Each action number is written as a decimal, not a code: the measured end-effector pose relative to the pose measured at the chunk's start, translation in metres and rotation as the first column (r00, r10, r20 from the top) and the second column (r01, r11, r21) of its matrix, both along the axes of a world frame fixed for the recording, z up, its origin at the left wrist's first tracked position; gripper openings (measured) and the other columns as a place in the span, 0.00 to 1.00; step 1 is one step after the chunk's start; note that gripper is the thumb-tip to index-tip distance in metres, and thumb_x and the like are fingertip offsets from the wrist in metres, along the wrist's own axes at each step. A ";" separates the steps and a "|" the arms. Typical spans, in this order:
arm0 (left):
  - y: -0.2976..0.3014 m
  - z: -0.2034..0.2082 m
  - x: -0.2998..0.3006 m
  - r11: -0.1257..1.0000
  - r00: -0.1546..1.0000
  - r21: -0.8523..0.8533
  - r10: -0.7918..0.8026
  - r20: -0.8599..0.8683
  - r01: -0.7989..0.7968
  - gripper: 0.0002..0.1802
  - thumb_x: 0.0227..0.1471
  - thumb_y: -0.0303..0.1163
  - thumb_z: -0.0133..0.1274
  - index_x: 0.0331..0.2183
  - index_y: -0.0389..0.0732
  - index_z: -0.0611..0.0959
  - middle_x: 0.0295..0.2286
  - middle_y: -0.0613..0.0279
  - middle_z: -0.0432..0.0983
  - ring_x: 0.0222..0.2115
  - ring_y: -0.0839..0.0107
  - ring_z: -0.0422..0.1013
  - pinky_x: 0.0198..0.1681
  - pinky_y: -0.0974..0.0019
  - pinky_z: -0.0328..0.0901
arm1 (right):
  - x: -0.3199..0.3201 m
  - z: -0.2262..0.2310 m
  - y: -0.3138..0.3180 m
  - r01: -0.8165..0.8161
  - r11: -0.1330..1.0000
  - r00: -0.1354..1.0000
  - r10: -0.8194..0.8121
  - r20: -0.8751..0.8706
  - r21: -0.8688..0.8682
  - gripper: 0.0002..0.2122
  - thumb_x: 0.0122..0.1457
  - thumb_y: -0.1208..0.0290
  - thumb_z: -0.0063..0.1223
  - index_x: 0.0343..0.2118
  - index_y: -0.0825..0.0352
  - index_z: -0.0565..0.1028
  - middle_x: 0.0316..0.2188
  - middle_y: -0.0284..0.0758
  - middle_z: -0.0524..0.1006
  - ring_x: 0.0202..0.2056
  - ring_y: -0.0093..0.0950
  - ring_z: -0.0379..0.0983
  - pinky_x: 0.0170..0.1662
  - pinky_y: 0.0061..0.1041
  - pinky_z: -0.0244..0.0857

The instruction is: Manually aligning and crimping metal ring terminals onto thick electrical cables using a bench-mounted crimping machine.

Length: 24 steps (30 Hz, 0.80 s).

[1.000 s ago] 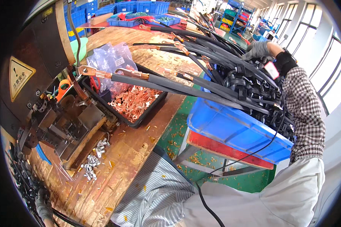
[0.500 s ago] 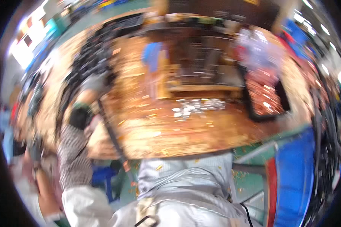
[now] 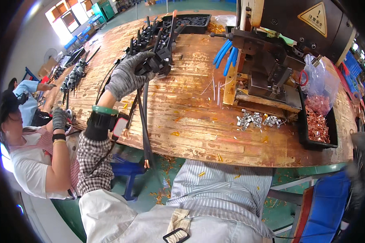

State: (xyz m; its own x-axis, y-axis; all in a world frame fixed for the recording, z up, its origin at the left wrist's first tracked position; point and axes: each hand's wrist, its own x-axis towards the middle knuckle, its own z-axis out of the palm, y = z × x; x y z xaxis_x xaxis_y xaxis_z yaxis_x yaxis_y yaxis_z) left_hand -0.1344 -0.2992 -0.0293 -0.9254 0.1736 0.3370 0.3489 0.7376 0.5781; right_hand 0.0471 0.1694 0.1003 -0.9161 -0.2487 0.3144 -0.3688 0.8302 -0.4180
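View's swung bin→bench vs 1 s ago. Our L hand [image 3: 127, 77] now centre-left, fingers clamped on blk connectors [image 3: 161, 60] over bench [image 3: 190, 133], cables [image 3: 144, 129] hanging past edge. R hand [image 3: 360, 148] blurred, can't tell fingers. We judge: handling's now L-side.

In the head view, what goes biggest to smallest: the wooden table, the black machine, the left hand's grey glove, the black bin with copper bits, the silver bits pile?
1. Wooden table
2. Black machine
3. Left hand in its glove and black bin: too alike to rank
4. Silver bits pile
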 end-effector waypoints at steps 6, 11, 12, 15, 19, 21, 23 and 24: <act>0.051 0.055 0.094 0.732 0.858 -0.674 -0.281 -0.430 -0.098 0.27 0.31 0.31 0.60 0.40 0.45 0.75 0.33 0.60 0.72 0.31 0.59 0.68 0.31 0.62 0.66 | -0.060 -0.074 -0.137 -0.356 0.714 0.651 0.652 -0.389 0.603 0.19 0.42 0.70 0.48 0.40 0.66 0.68 0.40 0.37 0.69 0.44 0.33 0.66 0.54 0.36 0.54; 0.087 0.049 0.134 0.541 0.802 -0.833 -0.546 -0.243 0.116 0.19 0.34 0.35 0.54 0.35 0.49 0.77 0.32 0.64 0.73 0.29 0.63 0.69 0.31 0.65 0.66 | -0.075 -0.102 -0.154 -0.303 0.669 0.770 0.592 -0.240 0.678 0.16 0.46 0.69 0.44 0.40 0.66 0.69 0.33 0.38 0.72 0.39 0.31 0.69 0.56 0.36 0.52; 0.091 0.051 0.139 0.491 0.814 -0.849 -0.564 -0.139 0.195 0.19 0.34 0.35 0.53 0.36 0.50 0.76 0.33 0.64 0.72 0.30 0.65 0.68 0.32 0.65 0.66 | -0.076 -0.114 -0.145 -0.336 0.672 0.811 0.563 -0.161 0.660 0.14 0.46 0.69 0.45 0.37 0.65 0.70 0.29 0.37 0.72 0.35 0.31 0.70 0.50 0.36 0.57; 0.097 0.034 0.123 0.390 0.743 -0.881 -0.666 -0.069 0.268 0.21 0.39 0.34 0.48 0.41 0.51 0.73 0.34 0.64 0.71 0.34 0.65 0.66 0.36 0.64 0.65 | -0.080 -0.158 -0.116 -0.333 0.726 0.899 0.437 -0.030 0.602 0.09 0.47 0.68 0.46 0.31 0.64 0.70 0.20 0.34 0.73 0.26 0.32 0.71 0.31 0.33 0.65; 0.095 0.009 0.075 0.231 0.690 -0.921 -0.722 0.053 0.313 0.20 0.44 0.34 0.43 0.43 0.53 0.71 0.38 0.63 0.69 0.38 0.65 0.65 0.43 0.58 0.61 | -0.072 -0.207 -0.093 -0.325 0.777 0.931 0.363 0.040 0.539 0.09 0.48 0.72 0.42 0.33 0.67 0.69 0.21 0.35 0.72 0.24 0.30 0.71 0.23 0.28 0.64; 0.105 -0.003 0.055 0.170 0.712 -0.926 -0.690 0.132 0.337 0.19 0.46 0.35 0.43 0.44 0.54 0.70 0.40 0.63 0.68 0.41 0.64 0.65 0.45 0.56 0.59 | -0.066 -0.221 -0.099 -0.284 0.849 0.955 0.290 0.055 0.446 0.09 0.47 0.72 0.42 0.33 0.66 0.70 0.21 0.35 0.73 0.25 0.31 0.72 0.24 0.29 0.64; 0.112 -0.016 0.047 0.143 0.779 -0.945 -0.609 0.150 0.294 0.21 0.45 0.34 0.44 0.45 0.55 0.70 0.43 0.64 0.67 0.45 0.60 0.63 0.49 0.52 0.55 | -0.069 -0.242 -0.104 -0.267 0.880 0.961 0.272 0.043 0.394 0.09 0.47 0.72 0.43 0.32 0.66 0.70 0.21 0.35 0.73 0.25 0.31 0.72 0.24 0.29 0.64; 0.123 -0.026 0.040 0.213 0.785 -0.902 -0.590 0.188 0.376 0.23 0.42 0.34 0.47 0.45 0.53 0.70 0.45 0.61 0.66 0.47 0.59 0.62 0.50 0.52 0.54 | -0.074 -0.249 -0.105 -0.256 0.903 0.963 0.269 0.010 0.344 0.09 0.47 0.72 0.43 0.32 0.66 0.70 0.21 0.35 0.73 0.25 0.31 0.72 0.24 0.29 0.64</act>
